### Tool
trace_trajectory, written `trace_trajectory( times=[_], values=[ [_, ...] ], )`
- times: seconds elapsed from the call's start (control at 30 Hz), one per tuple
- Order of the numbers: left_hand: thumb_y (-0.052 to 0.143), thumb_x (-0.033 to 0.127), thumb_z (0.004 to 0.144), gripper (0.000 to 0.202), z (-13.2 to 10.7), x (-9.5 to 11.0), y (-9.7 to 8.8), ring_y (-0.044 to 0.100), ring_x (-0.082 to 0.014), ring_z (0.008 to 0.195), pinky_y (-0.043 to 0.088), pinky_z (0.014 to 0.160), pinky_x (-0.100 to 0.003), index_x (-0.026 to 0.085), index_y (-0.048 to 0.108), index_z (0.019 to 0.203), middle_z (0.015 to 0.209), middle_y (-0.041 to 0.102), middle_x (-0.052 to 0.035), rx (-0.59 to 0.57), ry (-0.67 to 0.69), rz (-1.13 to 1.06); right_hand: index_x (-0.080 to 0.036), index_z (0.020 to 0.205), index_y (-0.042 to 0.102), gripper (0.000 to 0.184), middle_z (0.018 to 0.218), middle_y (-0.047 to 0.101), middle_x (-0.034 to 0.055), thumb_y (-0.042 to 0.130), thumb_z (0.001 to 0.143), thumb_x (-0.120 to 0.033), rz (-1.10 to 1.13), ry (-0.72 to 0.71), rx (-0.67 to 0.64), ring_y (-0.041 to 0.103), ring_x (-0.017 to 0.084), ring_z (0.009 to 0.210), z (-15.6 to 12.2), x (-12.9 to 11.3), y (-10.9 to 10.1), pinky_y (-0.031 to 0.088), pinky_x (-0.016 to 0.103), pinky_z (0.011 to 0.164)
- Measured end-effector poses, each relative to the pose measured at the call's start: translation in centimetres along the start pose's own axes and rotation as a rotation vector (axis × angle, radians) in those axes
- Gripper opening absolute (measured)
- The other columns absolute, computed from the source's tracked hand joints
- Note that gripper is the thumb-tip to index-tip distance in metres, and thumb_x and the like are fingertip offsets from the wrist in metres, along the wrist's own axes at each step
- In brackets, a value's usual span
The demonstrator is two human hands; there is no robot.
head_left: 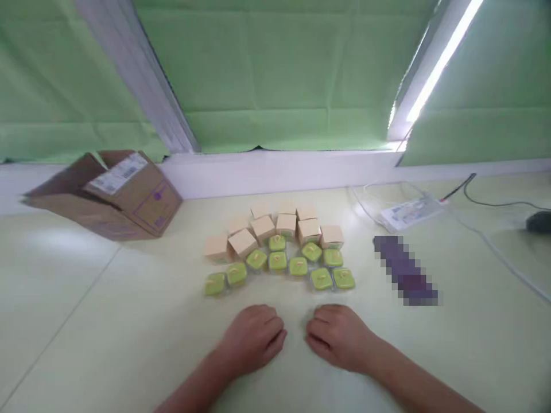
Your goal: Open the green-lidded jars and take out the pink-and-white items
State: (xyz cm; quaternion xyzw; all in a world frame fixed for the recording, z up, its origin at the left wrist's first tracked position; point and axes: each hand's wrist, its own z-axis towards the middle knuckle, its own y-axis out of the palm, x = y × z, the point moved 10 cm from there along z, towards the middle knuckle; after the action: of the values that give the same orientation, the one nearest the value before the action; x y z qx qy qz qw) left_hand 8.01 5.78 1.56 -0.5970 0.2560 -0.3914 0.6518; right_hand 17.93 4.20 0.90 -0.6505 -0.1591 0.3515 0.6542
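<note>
My left hand [257,335] rests on the pale table as a loose fist, with nothing seen in it. Opposite it, a short gap away, my right hand [338,337] is curled the same way and also shows nothing held. Just beyond both hands stand several small clear containers with green lids [278,261], set in uneven rows and touching none of my fingers. Behind these, several small tan cardboard boxes [262,228] form a rough arc, some of them turned at an angle.
A large open cardboard carton [146,198] stands at the back left. On the right lie a pixelated dark object [404,269], a white power strip [411,213] with cables, and a black item [539,222] at the edge. Green blinds [288,74] hang behind the table.
</note>
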Motion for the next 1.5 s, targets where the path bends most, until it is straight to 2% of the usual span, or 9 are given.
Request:
trace_trajectory(
  times=[0.47, 1.03, 1.1, 1.2, 1.27, 1.33, 1.43, 1.5],
  values=[
    [0.049, 0.023, 0.092, 0.021, 0.4, 0.1, -0.8, 0.048, -0.0173, 0.064, 0.028, 0.059, -0.032, 0.020, 0.048, 0.072, 0.068, 0.054, -0.0004, -0.012, -0.006, -0.023, -0.022, 0.078, 0.058, 0.019, 0.075, 0.063, 0.0001, 0.051, 0.094, -0.030, 0.007, 0.025, -0.021, 0.056, 0.016, 0.071, 0.3, 0.0, -0.4, 0.035, 0.030, 0.066],
    [0.048, 0.025, 0.094, 0.023, 0.5, -0.5, 0.0, 0.049, -0.0172, 0.065, 0.031, 0.060, -0.031, 0.020, 0.050, 0.073, 0.068, 0.056, -0.0005, -0.039, -0.012, -0.079, -0.021, 0.080, 0.062, 0.018, 0.079, 0.065, 0.0018, 0.055, 0.093, -0.031, 0.035, 0.042, -0.082, 0.059, 0.017, 0.075, 0.5, 0.1, -0.8, 0.039, 0.029, 0.070],
    [0.046, 0.026, 0.095, 0.023, 0.6, -0.5, 0.0, 0.049, -0.0172, 0.065, 0.031, 0.061, -0.031, 0.020, 0.051, 0.073, 0.068, 0.056, -0.0006, -0.030, -0.006, -0.090, -0.021, 0.079, 0.062, 0.018, 0.078, 0.065, 0.0020, 0.056, 0.092, -0.032, 0.080, 0.027, -0.093, 0.059, 0.017, 0.074, 0.1, 0.2, -1.5, 0.040, 0.028, 0.070],
    [0.045, 0.025, 0.096, 0.024, 0.7, -0.5, -0.1, 0.049, -0.0170, 0.064, 0.031, 0.060, -0.030, 0.020, 0.052, 0.074, 0.067, 0.056, -0.0006, -0.003, 0.007, -0.103, -0.021, 0.084, 0.064, 0.014, 0.078, 0.065, 0.0012, 0.058, 0.091, -0.032, 0.231, -0.002, -0.085, 0.059, 0.016, 0.073, -1.0, 0.8, -3.7, 0.040, 0.026, 0.067],
    [0.045, 0.024, 0.096, 0.024, 0.8, -0.6, -0.1, 0.048, -0.0169, 0.064, 0.032, 0.061, -0.030, 0.020, 0.053, 0.074, 0.067, 0.055, -0.0005, 0.008, 0.007, -0.111, -0.020, 0.092, 0.065, 0.015, 0.082, 0.066, 0.0014, 0.056, 0.093, -0.032, 0.349, 0.039, -0.029, 0.059, 0.015, 0.075, -1.9, 2.0, -5.6, 0.041, 0.025, 0.068],
    [0.046, 0.024, 0.096, 0.024, 1.0, -0.7, 0.0, 0.049, -0.0167, 0.064, 0.033, 0.061, -0.029, 0.020, 0.054, 0.074, 0.067, 0.055, -0.0006, 0.006, 0.005, -0.122, -0.019, 0.090, 0.065, 0.016, 0.078, 0.065, 0.0012, 0.055, 0.094, -0.031, 0.436, 0.084, 0.058, 0.058, 0.014, 0.073, -2.6, 3.1, -7.2, 0.041, 0.024, 0.068],
    [0.046, 0.024, 0.096, 0.023, 1.1, -0.8, 0.1, 0.049, -0.0165, 0.064, 0.034, 0.061, -0.029, 0.020, 0.055, 0.075, 0.067, 0.056, -0.0007, -0.006, 0.002, -0.133, -0.019, 0.086, 0.065, 0.018, 0.074, 0.064, 0.0005, 0.054, 0.094, -0.030, 0.472, 0.071, 0.096, 0.057, 0.013, 0.069, -2.9, 3.3, -7.5, 0.041, 0.024, 0.065],
    [0.046, 0.025, 0.096, 0.024, 1.2, -0.8, 0.1, 0.049, -0.0165, 0.063, 0.035, 0.061, -0.029, 0.020, 0.056, 0.075, 0.067, 0.056, -0.0007, -0.002, -0.003, -0.127, -0.019, 0.084, 0.065, 0.021, 0.071, 0.062, 0.0006, 0.051, 0.095, -0.029, 0.402, 0.043, 0.123, 0.055, 0.013, 0.066, -2.6, 3.0, -7.4, 0.040, 0.026, 0.063]
  ],
)
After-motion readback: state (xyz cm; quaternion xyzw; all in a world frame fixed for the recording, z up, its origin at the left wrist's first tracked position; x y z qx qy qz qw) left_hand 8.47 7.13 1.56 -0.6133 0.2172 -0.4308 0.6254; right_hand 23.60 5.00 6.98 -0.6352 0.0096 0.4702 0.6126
